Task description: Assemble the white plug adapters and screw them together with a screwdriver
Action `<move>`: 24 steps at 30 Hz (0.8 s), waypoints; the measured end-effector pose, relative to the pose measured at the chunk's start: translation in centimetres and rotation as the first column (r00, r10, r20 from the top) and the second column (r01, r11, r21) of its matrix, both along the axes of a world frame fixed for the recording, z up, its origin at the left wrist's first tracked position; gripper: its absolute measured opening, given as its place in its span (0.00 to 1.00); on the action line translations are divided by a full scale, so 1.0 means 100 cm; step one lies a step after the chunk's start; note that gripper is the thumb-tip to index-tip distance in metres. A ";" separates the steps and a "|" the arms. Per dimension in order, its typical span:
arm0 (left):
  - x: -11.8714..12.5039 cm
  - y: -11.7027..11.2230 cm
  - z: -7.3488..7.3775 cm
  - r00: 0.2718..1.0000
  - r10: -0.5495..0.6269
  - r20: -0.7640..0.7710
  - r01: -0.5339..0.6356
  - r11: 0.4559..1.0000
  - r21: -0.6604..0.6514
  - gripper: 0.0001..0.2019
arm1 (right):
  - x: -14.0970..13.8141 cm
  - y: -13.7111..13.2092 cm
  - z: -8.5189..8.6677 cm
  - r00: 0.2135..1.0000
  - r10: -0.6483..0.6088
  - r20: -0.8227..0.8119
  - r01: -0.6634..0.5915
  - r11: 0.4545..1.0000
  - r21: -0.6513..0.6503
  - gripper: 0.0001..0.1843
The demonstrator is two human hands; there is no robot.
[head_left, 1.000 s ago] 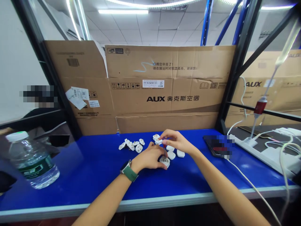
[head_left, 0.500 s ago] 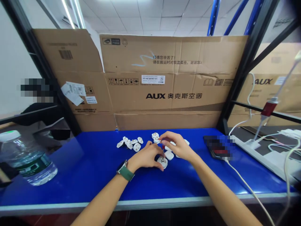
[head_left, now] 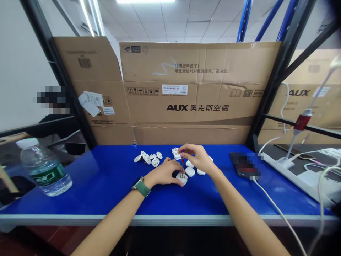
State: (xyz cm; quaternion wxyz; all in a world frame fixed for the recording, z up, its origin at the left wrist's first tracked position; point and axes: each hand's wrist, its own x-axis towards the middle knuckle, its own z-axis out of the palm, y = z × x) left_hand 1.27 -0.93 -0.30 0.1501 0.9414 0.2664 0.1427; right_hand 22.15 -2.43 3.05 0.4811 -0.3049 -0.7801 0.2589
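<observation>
A white electrical plug (head_left: 182, 180) lies on the blue tabletop, pins facing up. My left hand (head_left: 167, 172) steadies it, thumb and fingers closed around its edge. My right hand (head_left: 197, 157) pinches the top of a small screwdriver (head_left: 182, 163) that stands nearly upright, its thin shaft reaching down to the plug's face; the handle is partly red. The exact spot where the tip meets the plug is too small to make out. Just beyond are more white plug pieces (head_left: 190, 172), some partly behind my right hand. Another pair of plugs (head_left: 176, 153) lies behind my fingers.
Several white plug parts (head_left: 155, 162) form a loose cluster to the left. A water bottle (head_left: 45, 170) stands at far left. On the right are a phone (head_left: 243, 167) with a cable and a white power strip (head_left: 287, 174). A cardboard wall (head_left: 197, 131) closes the back.
The camera view has shifted slightly, so the whole scene sits differently. Both hands keep their hold on the plug and the screwdriver, with the right fingers slightly changed at the handle.
</observation>
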 end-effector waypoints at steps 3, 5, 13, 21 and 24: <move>0.000 0.000 -0.001 1.000 -0.017 -0.001 0.017 1.000 0.011 0.22 | 0.000 0.004 -0.003 1.000 -0.031 -0.001 0.031 0.999 0.027 0.10; -0.001 0.001 -0.002 1.000 -0.010 0.004 0.010 1.000 0.024 0.22 | 0.000 0.006 -0.006 0.999 -0.019 -0.028 0.019 1.000 0.006 0.11; -0.002 0.001 -0.006 1.000 0.012 0.011 -0.012 1.000 0.010 0.23 | 0.006 -0.002 -0.004 0.946 0.315 -0.077 -0.323 0.938 -0.124 0.17; -0.002 -0.002 -0.004 1.000 0.020 0.005 -0.020 0.999 0.034 0.23 | 0.007 -0.006 0.000 0.979 0.169 -0.112 -0.176 0.983 -0.050 0.14; -0.002 -0.003 -0.003 1.000 0.017 -0.002 -0.017 0.999 0.045 0.22 | 0.007 -0.005 -0.001 0.945 0.288 -0.153 -0.303 0.949 -0.089 0.18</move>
